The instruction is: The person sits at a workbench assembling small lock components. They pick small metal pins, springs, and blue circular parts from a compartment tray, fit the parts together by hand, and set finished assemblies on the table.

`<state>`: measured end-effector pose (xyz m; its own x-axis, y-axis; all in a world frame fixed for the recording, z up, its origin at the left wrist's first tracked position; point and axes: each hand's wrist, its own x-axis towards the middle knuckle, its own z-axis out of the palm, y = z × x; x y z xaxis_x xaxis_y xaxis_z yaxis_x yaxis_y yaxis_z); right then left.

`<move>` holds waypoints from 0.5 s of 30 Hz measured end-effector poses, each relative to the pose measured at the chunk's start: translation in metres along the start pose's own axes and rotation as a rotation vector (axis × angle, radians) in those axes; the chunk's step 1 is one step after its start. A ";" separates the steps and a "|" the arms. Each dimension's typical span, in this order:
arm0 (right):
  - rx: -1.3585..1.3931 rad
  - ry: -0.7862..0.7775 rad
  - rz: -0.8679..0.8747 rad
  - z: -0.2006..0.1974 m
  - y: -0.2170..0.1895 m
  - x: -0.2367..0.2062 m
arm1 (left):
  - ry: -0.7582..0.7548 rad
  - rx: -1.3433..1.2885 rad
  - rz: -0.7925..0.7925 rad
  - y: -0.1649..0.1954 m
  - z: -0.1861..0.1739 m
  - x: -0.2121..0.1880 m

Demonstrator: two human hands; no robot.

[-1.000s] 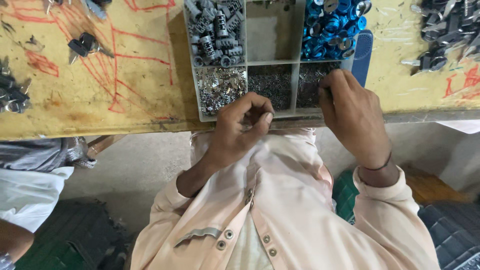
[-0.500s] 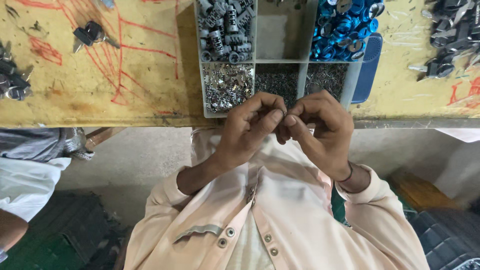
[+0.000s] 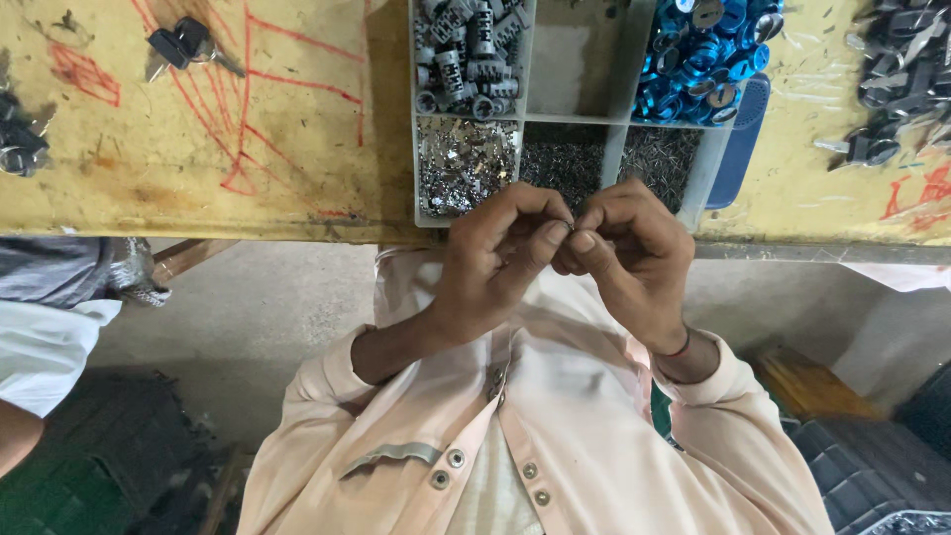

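- Tiny metal part, barely visible, sits pinched between both hands' fingertips just in front of the grey plastic compartment tray (image 3: 612,149).
- Left hand (image 3: 492,266) pinches it; right hand (image 3: 622,260) presses fingertips against it.
- Best kept close over the tray, grip light and steady.

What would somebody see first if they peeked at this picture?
First, two hands, the left hand and the right hand, pinched together at the fingertips right in the middle, just off the table edge; whatever they pinch is too small to make out. Behind them sits a grey divided tray with bright blue rings in its top right compartment and shiny silver bits lower left. Red scribbled lines cross the yellow table.
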<state>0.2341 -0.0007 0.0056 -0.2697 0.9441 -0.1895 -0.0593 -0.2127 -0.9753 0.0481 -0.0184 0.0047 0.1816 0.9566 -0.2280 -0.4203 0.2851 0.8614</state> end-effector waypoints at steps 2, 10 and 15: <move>-0.098 0.028 -0.148 0.003 0.002 0.003 | -0.012 0.010 -0.003 0.002 0.000 0.000; -0.580 -0.171 -0.602 -0.021 -0.001 0.020 | -0.080 0.347 -0.014 0.011 -0.018 -0.002; -0.449 -0.302 -0.442 -0.020 -0.003 0.022 | -0.159 0.228 -0.087 0.013 -0.025 -0.004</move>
<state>0.2472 0.0259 0.0020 -0.5710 0.7929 0.2128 0.1598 0.3616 -0.9185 0.0193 -0.0171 0.0052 0.3525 0.9026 -0.2470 -0.1898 0.3274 0.9256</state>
